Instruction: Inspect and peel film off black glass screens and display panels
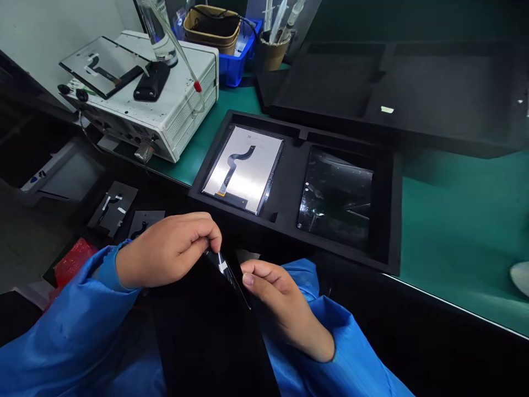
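My left hand (173,248) pinches the upper end of a thin, dark, glossy panel (226,273), seen nearly edge-on and slanting down to the right. Just right of the panel, my right hand (281,298) is closed, thumb against forefinger; what lies between them, if anything, is too small to make out. A small pale grey scrap (249,255) shows just above those fingertips. Beyond the hands lies a black foam tray (289,182) with two compartments. The left one holds a display panel (252,176) with its silvery back and ribbon cable up; the right one holds a glossy dark screen (336,198).
A white instrument box (190,82) at back left carries another display panel (101,66) and a clear bottle (163,44). Behind stand a blue bin (231,69) and a cup of syringes (273,52). A large black foam piece (397,105) lies on the green bench (463,220).
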A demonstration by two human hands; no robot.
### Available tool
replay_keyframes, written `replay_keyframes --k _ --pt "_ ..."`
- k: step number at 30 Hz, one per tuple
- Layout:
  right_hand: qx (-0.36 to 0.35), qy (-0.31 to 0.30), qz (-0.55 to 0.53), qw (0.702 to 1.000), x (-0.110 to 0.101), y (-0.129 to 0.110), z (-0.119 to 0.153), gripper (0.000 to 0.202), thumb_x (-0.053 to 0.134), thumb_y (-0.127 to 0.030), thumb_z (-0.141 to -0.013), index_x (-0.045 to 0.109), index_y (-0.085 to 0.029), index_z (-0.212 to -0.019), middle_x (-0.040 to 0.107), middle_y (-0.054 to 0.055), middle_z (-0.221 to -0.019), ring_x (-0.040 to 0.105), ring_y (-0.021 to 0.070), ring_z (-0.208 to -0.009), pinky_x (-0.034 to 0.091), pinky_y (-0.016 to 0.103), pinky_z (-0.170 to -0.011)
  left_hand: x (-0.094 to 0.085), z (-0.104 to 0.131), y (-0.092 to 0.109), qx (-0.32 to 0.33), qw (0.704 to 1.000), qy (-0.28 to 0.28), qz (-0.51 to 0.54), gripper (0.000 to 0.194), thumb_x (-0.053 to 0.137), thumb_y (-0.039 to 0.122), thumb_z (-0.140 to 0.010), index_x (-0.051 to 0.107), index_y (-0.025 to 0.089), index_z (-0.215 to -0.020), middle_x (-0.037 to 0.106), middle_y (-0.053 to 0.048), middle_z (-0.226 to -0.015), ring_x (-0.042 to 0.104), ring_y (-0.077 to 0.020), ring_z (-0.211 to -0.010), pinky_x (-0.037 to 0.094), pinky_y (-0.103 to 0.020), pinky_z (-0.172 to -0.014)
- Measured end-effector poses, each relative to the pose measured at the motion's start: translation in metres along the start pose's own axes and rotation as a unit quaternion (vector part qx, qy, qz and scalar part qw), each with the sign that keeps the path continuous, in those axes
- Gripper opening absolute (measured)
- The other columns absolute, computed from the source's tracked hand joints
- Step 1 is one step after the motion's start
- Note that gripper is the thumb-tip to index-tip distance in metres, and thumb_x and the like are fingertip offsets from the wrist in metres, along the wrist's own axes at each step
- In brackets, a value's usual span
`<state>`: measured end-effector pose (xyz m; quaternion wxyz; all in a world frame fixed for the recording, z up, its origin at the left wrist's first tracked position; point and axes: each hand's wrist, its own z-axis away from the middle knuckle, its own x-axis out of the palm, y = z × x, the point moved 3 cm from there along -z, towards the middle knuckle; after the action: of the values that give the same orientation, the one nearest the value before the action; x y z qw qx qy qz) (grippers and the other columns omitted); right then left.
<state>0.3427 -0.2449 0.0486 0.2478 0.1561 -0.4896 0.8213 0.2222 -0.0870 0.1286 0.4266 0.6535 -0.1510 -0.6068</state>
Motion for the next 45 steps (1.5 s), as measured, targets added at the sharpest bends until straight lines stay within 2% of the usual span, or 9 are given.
replay_keyframes --k 7,11,17,19,26,45 --pt "0.002 0.045 0.007 0.999 0.001 0.000 -0.004 0.040 0.075 -0.055 -0.079 0.065 -0.016 -0.071 0.050 -0.003 -0.060 0.037 0.0099 -0.056 0.029 0.026 -0.055 0.003 -0.003 0.005 -0.017 0.999 0.002 -0.048 0.025 0.043 0.007 -0.084 0.063 0.023 -0.081 0.065 0.002 -0.078 0.061 -0.0155 -0.069 0.045 -0.026 -0.063" --pt "-0.027 0.058 0.044 0.997 0.001 -0.004 -0.004 0.041 0.071 -0.053 -0.081 0.059 -0.018 -0.066 0.042 -0.005 -0.056 0.031 0.0094 -0.053 0.025 0.026 -0.051 0.005 -0.003 0.009 -0.024 0.998 -0.005 -0.056 0.025 0.043 0.008 -0.083 0.063 0.023 -0.082 0.066 0.002 -0.079 0.061 -0.0161 -0.070 0.045 -0.027 -0.063" --pt "-0.089 0.085 0.121 0.985 0.003 -0.010 -0.010 0.049 0.058 -0.052 -0.088 0.036 -0.023 -0.055 0.026 -0.007 -0.053 0.021 0.0091 -0.051 0.021 0.026 -0.046 0.007 -0.004 0.023 -0.086 0.990 -0.072 -0.090 0.028 0.039 0.010 -0.086 0.064 0.022 -0.087 0.066 0.000 -0.086 0.061 -0.0161 -0.074 0.045 -0.028 -0.067" --pt "-0.105 0.091 0.147 0.979 0.005 -0.013 -0.011 0.047 0.055 -0.049 -0.087 0.032 -0.024 -0.054 0.024 -0.007 -0.052 0.020 0.0090 -0.050 0.020 0.026 -0.045 0.008 -0.004 0.025 -0.098 0.987 -0.084 -0.097 0.028 0.039 0.011 -0.086 0.064 0.022 -0.089 0.065 0.000 -0.087 0.061 -0.0159 -0.074 0.044 -0.029 -0.067" --pt "-0.091 0.064 0.160 0.981 0.005 -0.013 -0.005 0.028 0.056 -0.039 -0.079 0.051 -0.020 -0.059 0.036 -0.005 -0.051 0.027 0.0090 -0.048 0.023 0.024 -0.045 0.010 -0.002 0.023 -0.099 0.986 -0.082 -0.103 0.027 0.039 0.011 -0.086 0.064 0.023 -0.088 0.066 0.001 -0.087 0.061 -0.0161 -0.075 0.044 -0.029 -0.068" --pt "-0.090 0.062 0.144 0.983 0.006 -0.015 -0.001 0.022 0.057 -0.035 -0.075 0.053 -0.020 -0.059 0.037 -0.006 -0.050 0.029 0.0092 -0.046 0.025 0.024 -0.043 0.008 -0.001 0.025 -0.080 0.990 -0.069 -0.098 0.027 0.039 0.013 -0.088 0.064 0.023 -0.088 0.066 0.001 -0.086 0.061 -0.0160 -0.076 0.045 -0.028 -0.068"
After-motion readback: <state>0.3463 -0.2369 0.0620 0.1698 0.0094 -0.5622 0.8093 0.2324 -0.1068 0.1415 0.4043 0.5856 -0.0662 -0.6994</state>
